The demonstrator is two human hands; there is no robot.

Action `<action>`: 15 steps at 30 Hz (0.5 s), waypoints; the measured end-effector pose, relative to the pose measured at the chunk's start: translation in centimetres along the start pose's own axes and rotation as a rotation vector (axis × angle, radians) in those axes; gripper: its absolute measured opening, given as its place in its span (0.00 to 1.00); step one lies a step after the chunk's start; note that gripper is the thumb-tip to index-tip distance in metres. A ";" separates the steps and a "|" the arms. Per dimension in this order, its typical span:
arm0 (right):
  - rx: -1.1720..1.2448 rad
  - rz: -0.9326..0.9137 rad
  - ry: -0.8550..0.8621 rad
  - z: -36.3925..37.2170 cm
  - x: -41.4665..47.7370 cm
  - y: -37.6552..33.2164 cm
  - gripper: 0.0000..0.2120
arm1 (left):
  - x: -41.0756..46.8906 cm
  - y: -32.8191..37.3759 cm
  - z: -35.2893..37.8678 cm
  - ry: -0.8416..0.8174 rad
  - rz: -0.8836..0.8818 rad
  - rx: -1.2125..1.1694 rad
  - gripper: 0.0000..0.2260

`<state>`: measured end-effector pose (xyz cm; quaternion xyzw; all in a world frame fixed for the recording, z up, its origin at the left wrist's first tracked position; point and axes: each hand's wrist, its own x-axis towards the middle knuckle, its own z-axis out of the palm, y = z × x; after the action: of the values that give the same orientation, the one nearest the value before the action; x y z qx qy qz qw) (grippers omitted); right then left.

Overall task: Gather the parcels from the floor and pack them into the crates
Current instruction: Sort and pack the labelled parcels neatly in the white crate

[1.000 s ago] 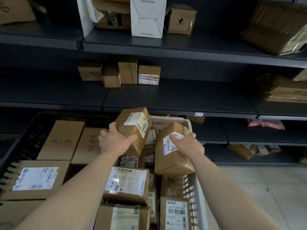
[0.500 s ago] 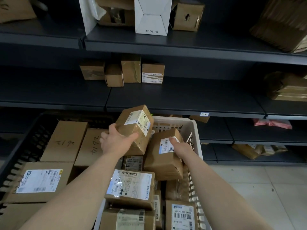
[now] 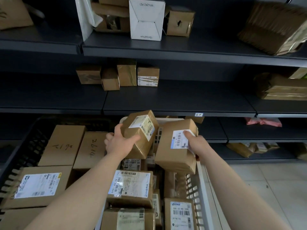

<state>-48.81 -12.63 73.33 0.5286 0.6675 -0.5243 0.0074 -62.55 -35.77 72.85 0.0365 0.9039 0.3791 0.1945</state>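
My left hand (image 3: pixel 118 143) grips a small brown labelled parcel (image 3: pixel 141 131), tilted above the far end of the white crate (image 3: pixel 201 185). My right hand (image 3: pixel 196 144) holds a second brown parcel (image 3: pixel 176 146) with a white barcode label, its lower end down among the packed parcels by the crate's right wall. The white crate holds several labelled parcels (image 3: pixel 131 186). To its left, a black crate (image 3: pixel 25 156) holds larger cardboard boxes (image 3: pixel 64 145).
Dark metal shelving (image 3: pixel 166 100) rises right behind the crates, with small boxes (image 3: pixel 147 77) on the middle shelf and a white carton (image 3: pixel 146 20) above. Pale tiled floor (image 3: pixel 265 188) lies right of the white crate. More parcels sit on low shelves at right.
My right hand pushed its parcel down into the white crate, then raised it again and shifted it right. My left hand's parcel stayed held above the crate, barely moving.
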 end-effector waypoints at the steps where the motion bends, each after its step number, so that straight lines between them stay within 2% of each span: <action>1: 0.036 -0.006 0.013 -0.6 -0.2 -0.1 0.35 | -0.1 0.3 0.1 -0.005 -0.026 -0.037 0.38; 4: 0.179 0.011 0.071 -2.3 -0.1 -0.2 0.32 | -0.8 1.1 0.6 -0.020 -0.051 -0.062 0.40; 9: 0.313 -0.012 0.154 -4.9 -0.3 -0.4 0.32 | -2.0 1.7 2.3 -0.049 0.033 0.050 0.42; 15: 0.405 -0.029 0.172 -6.6 -0.5 0.1 0.32 | -3.2 3.1 5.4 -0.108 -0.018 0.076 0.47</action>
<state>-44.92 -8.38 76.48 0.5525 0.5543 -0.6007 -0.1632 -57.84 -30.60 72.62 0.0563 0.9062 0.3400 0.2449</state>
